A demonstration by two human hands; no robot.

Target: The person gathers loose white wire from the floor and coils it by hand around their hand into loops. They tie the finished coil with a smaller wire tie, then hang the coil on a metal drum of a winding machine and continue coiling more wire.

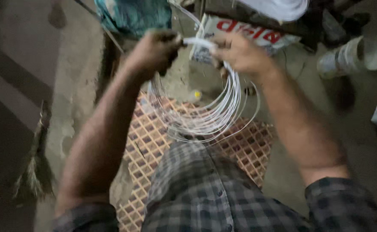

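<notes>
Left hand: the left hand (156, 51) is raised in front of the chest, its fingers closed around the top of a coil of thin white wire (205, 114).
Right hand: the right hand (240, 53) is held just beside the left, also clenched on the top of the coil, with a short white bound section (199, 42) stretched between the two hands.
Coil position: the loops are hung below and between both hands, in front of the grey checked shirt (205, 193); some blur is seen, so single strands cannot be counted.
Underfoot: an orange and white lattice-patterned mat (147, 146) is spread on the grey concrete floor (85, 86) beneath the coil.
Far side: a white printed sack (257, 34) and a teal cloth (132, 15) are seen beyond the hands.
Right edge: a white cylindrical roll (351, 56) is laid on its side, well apart from the hands.
Left edge: a straw broom (36, 163) is laid on the floor.
</notes>
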